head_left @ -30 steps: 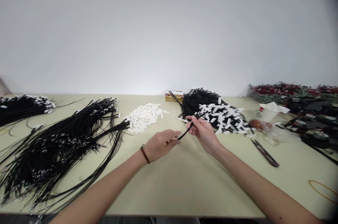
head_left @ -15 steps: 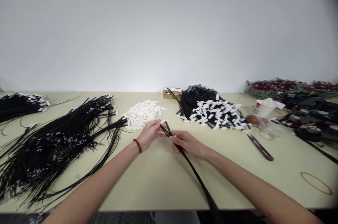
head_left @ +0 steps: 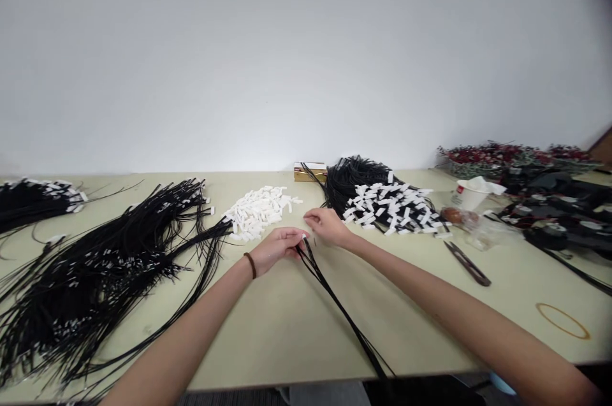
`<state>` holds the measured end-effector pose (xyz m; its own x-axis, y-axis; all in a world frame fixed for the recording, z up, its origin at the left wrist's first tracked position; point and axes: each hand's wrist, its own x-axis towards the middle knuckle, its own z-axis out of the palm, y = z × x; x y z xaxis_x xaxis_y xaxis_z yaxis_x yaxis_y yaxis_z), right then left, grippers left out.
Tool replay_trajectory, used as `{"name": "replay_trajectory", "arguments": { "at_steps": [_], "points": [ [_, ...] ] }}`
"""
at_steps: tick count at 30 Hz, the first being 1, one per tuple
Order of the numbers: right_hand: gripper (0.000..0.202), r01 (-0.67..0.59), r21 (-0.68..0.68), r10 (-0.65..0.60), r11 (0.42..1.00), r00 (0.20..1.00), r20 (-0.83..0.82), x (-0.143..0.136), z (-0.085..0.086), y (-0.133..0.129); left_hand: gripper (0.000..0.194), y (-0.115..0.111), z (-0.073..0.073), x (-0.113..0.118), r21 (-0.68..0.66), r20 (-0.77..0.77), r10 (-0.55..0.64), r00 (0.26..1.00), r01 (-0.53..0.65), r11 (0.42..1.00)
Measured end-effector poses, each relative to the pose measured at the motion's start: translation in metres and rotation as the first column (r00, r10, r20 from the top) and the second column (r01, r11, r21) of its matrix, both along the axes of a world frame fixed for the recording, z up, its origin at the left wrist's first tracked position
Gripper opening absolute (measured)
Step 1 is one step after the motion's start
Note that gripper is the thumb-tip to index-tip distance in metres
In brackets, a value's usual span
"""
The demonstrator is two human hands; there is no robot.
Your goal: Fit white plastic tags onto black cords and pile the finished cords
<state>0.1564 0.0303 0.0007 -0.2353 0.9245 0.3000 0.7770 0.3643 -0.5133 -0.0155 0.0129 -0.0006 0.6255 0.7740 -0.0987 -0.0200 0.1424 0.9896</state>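
My left hand [head_left: 280, 248], with a brown band at the wrist, pinches the white-tipped end of a bundle of black wires [head_left: 335, 299]. The bundle runs down over the table's front edge. My right hand [head_left: 327, 225] is just beyond and right of that end, off the bundle, with fingers drawn together; whether it holds something small is hidden. A pile of loose white connectors [head_left: 258, 210] lies behind my left hand. To the right is a heap of black wires with white connectors [head_left: 394, 205]. Many black wires [head_left: 109, 259] cover the left side.
On the right of the table [head_left: 406, 336] lie dark snips [head_left: 467, 263], a yellow rubber band [head_left: 564, 321], a paper cup [head_left: 471, 194], a plastic bag [head_left: 488, 232] and black parts with wires [head_left: 564, 215]. A gold box [head_left: 310, 173] stands near the wall.
My right hand has let go of the wire bundle and moved up and away. The wires now spread more loosely below my left hand. The view has shifted slightly.
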Motion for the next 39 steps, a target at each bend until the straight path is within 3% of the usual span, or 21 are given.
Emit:
{"name": "replay_trajectory", "arguments": {
  "at_steps": [6,12,17,27,39],
  "points": [
    [0.028,0.087,0.05,-0.093,0.995,0.986,0.141,-0.034,-0.002,0.052,0.032,0.003,-0.001,-0.004,0.002,0.015,-0.045,0.999,0.045,0.999],
    [0.024,0.099,0.048,-0.106,0.994,0.979,0.174,-0.049,-0.014,0.062,0.033,0.006,-0.003,-0.006,-0.014,0.045,-0.056,0.997,0.056,0.998],
    [0.027,0.006,0.04,-0.01,0.999,0.995,0.102,-0.033,-0.012,0.042,0.032,0.006,-0.004,-0.006,-0.015,0.05,-0.053,0.997,0.054,0.998],
    [0.029,-0.099,-0.044,0.088,0.994,0.976,-0.2,0.012,-0.008,-0.046,0.027,0.005,-0.001,-0.007,0.008,-0.007,-0.049,0.999,0.049,0.999],
    [0.022,-0.111,0.065,0.127,0.992,0.916,-0.38,0.008,-0.003,-0.059,0.031,-0.005,0.009,-0.002,0.078,-0.16,-0.055,0.986,0.068,0.995]
  ]
}}
